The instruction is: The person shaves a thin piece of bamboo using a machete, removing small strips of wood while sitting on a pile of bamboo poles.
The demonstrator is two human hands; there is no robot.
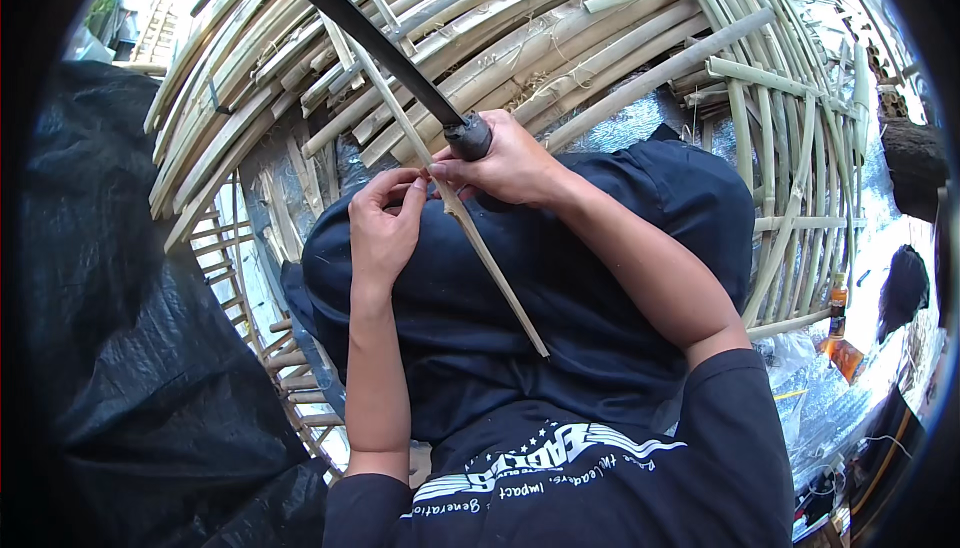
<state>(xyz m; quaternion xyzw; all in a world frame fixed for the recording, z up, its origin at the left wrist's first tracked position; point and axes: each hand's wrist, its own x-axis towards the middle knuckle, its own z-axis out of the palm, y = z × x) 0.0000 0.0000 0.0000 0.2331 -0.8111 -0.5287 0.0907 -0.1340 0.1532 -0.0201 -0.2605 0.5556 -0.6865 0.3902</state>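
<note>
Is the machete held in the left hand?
No, the right hand grips the machete by its dark handle.

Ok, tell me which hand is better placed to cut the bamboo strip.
Probably the right hand: it grips the knife by its handle, close to the strip; the left hand shows no tool.

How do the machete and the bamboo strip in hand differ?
Colour: the machete is dark, the bamboo strip pale.
Width: the machete is broader, the bamboo strip narrow.
Pose: the machete points away from the lap; the bamboo strip also extends over it.
Shared: both are long and slanted.
</note>
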